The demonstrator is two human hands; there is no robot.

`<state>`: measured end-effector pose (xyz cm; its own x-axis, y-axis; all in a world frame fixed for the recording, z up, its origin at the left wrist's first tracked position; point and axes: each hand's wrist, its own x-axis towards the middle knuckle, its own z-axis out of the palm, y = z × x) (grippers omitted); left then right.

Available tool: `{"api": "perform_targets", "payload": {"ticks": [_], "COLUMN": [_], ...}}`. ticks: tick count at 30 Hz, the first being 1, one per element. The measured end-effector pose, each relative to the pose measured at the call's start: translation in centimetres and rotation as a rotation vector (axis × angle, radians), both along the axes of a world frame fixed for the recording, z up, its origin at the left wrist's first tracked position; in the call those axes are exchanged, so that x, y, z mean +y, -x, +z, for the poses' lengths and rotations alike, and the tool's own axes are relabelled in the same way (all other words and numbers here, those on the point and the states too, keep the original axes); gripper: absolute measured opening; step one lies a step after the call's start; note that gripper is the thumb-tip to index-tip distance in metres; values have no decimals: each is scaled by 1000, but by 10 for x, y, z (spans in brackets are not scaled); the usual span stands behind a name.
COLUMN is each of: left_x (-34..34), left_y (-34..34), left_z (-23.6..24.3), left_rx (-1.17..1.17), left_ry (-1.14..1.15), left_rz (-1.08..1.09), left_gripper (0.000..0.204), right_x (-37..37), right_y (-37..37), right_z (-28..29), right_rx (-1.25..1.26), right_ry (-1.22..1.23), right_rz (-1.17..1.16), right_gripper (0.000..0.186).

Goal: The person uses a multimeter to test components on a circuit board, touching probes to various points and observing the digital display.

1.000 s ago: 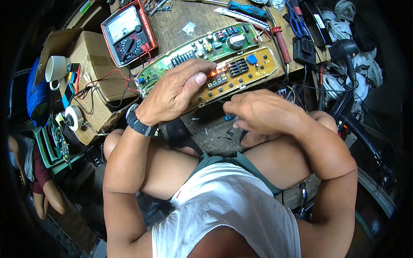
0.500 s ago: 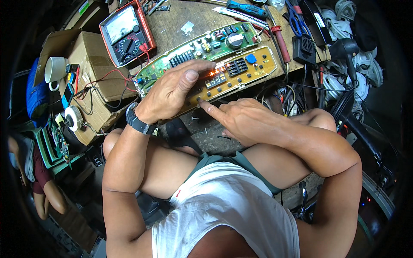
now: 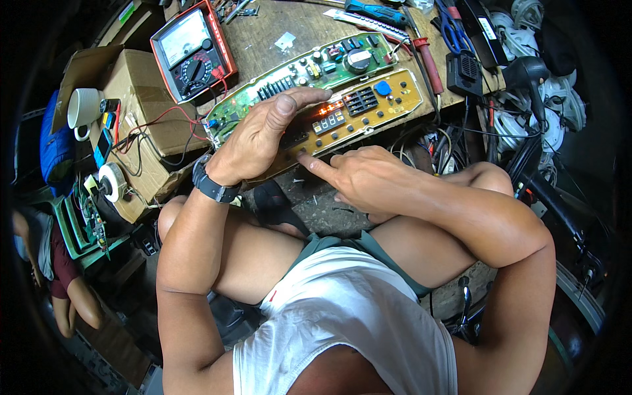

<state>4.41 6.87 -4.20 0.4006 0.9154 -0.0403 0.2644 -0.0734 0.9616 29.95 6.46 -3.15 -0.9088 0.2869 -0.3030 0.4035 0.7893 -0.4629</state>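
Note:
An amber circuit board lies along the near edge of the workbench. Red indicator lights glow on it beside a digit display. My left hand is cupped over the board's left part, fingers stretched out and holding nothing. A black wristwatch is on that wrist. With its index fingertip, my right hand touches the board's lower edge by a row of small buttons; its other fingers are curled loosely and hold nothing. Behind lies a green circuit board full of components, partly hidden by my left hand.
A red-framed analog multimeter stands at the back left, beside a cardboard box. A soldering iron, a utility knife and a small black speaker-like box lie to the right. Another person's legs show at far left.
My right index finger has shifted slightly left along the board's lower edge. My left hand has tilted a little, and the boards have moved very slightly.

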Motion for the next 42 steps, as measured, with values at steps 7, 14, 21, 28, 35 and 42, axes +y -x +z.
{"api": "perform_targets", "payload": {"ticks": [7, 14, 21, 28, 35, 42], "left_x": [3, 2, 3, 1, 2, 2], "left_y": [-1, 4, 2, 0, 1, 0], "left_z": [-1, -3, 1, 3, 10, 5], "left_rx": [-21, -27, 16, 63, 69, 67], "left_ry": [43, 60, -11, -35, 34, -26], "left_rz": [-11, 4, -11, -3, -53, -24], "left_gripper": [96, 99, 99, 100, 103, 98], "right_x": [1, -3, -3, -3, -3, 0], "right_y": [16, 17, 18, 13, 13, 13], "right_z": [0, -8, -7, -12, -16, -15], "right_rx": [-88, -67, -47, 6, -17, -20], "right_ry": [9, -23, -41, -97, -46, -7], "right_rz": [38, 28, 23, 72, 51, 40], "right_gripper": [77, 71, 71, 71, 75, 77]}}
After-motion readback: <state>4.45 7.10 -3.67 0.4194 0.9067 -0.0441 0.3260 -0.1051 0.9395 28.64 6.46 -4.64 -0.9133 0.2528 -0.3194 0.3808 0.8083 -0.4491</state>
